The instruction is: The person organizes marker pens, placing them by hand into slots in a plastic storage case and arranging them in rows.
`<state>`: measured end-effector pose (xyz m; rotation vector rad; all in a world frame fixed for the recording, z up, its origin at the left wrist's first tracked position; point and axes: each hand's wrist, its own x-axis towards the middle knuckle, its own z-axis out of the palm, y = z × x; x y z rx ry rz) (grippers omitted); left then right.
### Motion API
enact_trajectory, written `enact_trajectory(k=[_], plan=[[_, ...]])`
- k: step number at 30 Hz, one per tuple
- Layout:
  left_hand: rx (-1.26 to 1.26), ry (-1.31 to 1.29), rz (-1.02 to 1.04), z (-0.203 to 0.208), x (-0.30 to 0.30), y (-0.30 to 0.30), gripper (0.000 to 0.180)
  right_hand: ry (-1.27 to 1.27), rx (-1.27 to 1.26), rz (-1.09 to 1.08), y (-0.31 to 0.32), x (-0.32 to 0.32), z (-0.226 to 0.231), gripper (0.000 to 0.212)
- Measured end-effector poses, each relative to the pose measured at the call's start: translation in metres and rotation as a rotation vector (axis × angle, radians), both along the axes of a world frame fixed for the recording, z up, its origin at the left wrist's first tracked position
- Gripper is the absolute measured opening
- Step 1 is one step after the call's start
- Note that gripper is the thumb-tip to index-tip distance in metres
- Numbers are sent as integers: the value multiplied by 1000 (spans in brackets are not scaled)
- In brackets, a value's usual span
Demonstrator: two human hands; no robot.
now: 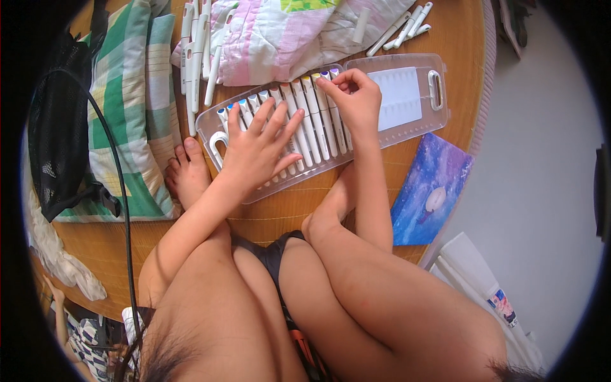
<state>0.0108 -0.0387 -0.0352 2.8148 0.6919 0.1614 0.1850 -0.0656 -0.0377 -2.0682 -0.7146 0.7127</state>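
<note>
A clear plastic marker case (407,132) lies opened out on the wooden surface in front of me. One half holds a row of white markers (312,121), their cap ends blue at the left through yellow to purple at the right. My left hand (254,148) is open, its fingers spread over the left and middle part of the row. My right hand (358,100) is closed in a pinch at the cap ends near the right end of the row. Whatever lies between its thumb and fingers is hidden.
Several loose white markers (200,54) lie beyond the case on the left, others (410,28) at the far right. A pink-and-white cloth (267,38) lies behind. A blue-purple booklet (433,191) is at right, a green checked cushion (121,114) and black cable (121,165) at left.
</note>
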Motion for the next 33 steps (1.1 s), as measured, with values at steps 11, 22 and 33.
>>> enact_trajectory(k=[11,22,33], plan=[[-2,6,-2,0,0,1,56,-117,-10,7,1,-2,-1,22],[5,15,-2,0,1,-1,58,14,31,-34,-1,11,7,20],[15,14,-2,-1,1,-1,58,2,-15,-49,0,10,4,21]])
